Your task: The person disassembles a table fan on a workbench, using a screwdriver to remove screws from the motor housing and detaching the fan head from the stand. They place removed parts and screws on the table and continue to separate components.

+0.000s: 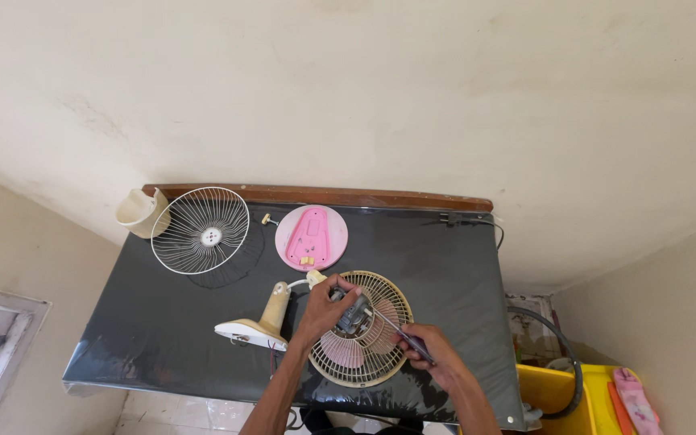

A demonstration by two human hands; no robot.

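Small desk fan in pieces on a black tabletop (163,338) set against a pale wall. Left hand (325,310) clamped over the grey motor (354,312) at the middle of the cream rear grille (368,372), fingers wrapped round the housing and holding it steady; pink blades (346,348) just beneath, inside the grille. Right hand (432,354) pinched shut on a screwdriver (403,337), shaft angled up and left with its tip at the motor. Fan stand (263,322) lying to the left, its cream base toward the near edge and its neck running into the motor — so one joined, awkward lump rather than a loose part. Farther back: white wire front grille (200,230), pink base cover (311,237) upside down, cream cup-shaped housing (141,213) at the far left corner, a small plug (267,218) between grille and cover. Yellow bin (586,399) and a dark hose on the floor to the right. Likely trouble from here: tip slipping off a screw head under a slanted push, scarring the head or jabbing the left fingers close by; a freed screw dropping through the grille — hard to spot against black; thin wires near the stand tugged loose if the motor twists.
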